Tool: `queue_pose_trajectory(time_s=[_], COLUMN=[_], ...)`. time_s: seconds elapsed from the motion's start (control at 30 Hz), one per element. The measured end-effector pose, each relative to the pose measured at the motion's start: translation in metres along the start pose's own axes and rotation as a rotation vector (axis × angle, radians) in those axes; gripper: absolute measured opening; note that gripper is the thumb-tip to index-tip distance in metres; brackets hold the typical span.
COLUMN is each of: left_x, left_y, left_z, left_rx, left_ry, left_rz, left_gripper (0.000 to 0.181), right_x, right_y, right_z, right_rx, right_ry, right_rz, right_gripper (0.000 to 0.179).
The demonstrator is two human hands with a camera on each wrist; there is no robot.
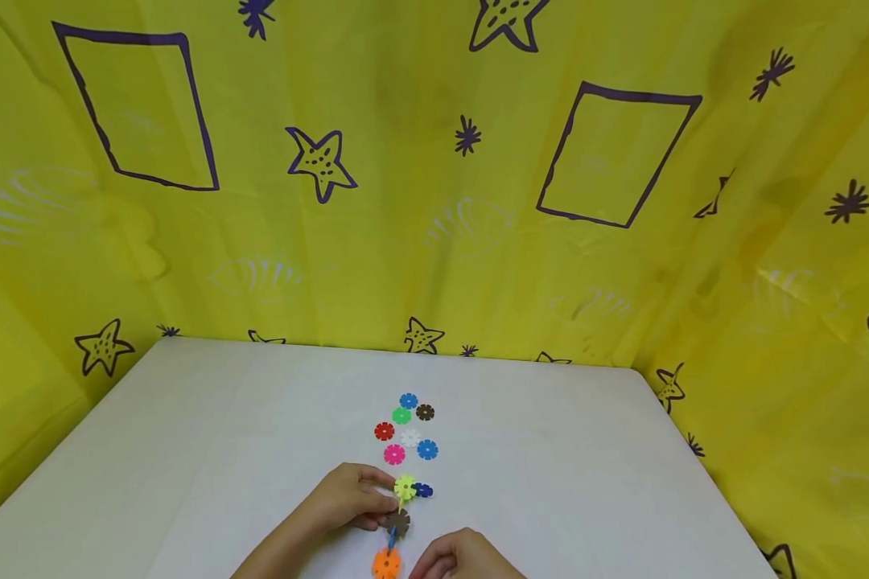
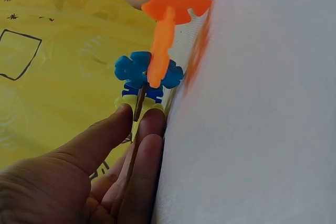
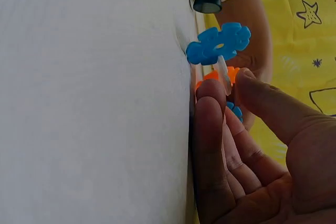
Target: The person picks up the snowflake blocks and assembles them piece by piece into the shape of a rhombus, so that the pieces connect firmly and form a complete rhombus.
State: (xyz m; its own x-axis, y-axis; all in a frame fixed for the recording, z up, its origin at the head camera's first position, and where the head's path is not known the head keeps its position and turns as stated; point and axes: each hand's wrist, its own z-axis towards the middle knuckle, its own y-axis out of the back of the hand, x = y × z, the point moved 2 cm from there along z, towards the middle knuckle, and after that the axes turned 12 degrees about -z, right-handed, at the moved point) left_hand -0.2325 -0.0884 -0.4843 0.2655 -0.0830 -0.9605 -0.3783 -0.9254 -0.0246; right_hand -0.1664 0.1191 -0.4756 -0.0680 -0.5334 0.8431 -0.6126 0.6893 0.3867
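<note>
Right grip [image 1: 465, 555] is closing, thumb to fingertips, on a white disc [image 3: 224, 73] slotted to a blue disc [image 3: 205, 51]; left grip [image 1: 349, 498] is pinching the chain [image 1: 401, 524]. Joining seems underway, probably needing aligned slots next. Loose discs [image 1: 394, 455] are lying beyond.

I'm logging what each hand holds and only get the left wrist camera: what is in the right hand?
Observer: The right hand pinches a whitish disc joined to a light blue disc.
Operator: Does anything lie loose beyond the left hand?
Observer: Yes, the head view shows a group of seven loose discs.
Operator: Which of them is nearest that hand?
Observer: The pink disc.
</note>
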Motion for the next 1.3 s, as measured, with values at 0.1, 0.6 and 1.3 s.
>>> queue_pose_trajectory(time_s=[0.1, 0.6, 1.3], left_x=[-0.002, -0.006, -0.009], left_y=[0.001, 0.011, 0.024], left_z=[-0.003, 0.009, 0.026], left_rx=[0.034, -0.019, -0.045], left_ry=[-0.005, 0.015, -0.002], left_rz=[0.002, 0.014, -0.007], left_gripper=[0.036, 0.038, 0.031], right_x=[0.000, 0.001, -0.002], right_y=[-0.003, -0.004, 0.048], right_z=[0.002, 0.014, 0.030], right_rx=[-0.001, -0.116, -0.279], right_ry=[0.000, -0.022, 0.036], right_rz=[-0.023, 0.017, -0.002], right_gripper=[0.005, 0.004, 0.015])
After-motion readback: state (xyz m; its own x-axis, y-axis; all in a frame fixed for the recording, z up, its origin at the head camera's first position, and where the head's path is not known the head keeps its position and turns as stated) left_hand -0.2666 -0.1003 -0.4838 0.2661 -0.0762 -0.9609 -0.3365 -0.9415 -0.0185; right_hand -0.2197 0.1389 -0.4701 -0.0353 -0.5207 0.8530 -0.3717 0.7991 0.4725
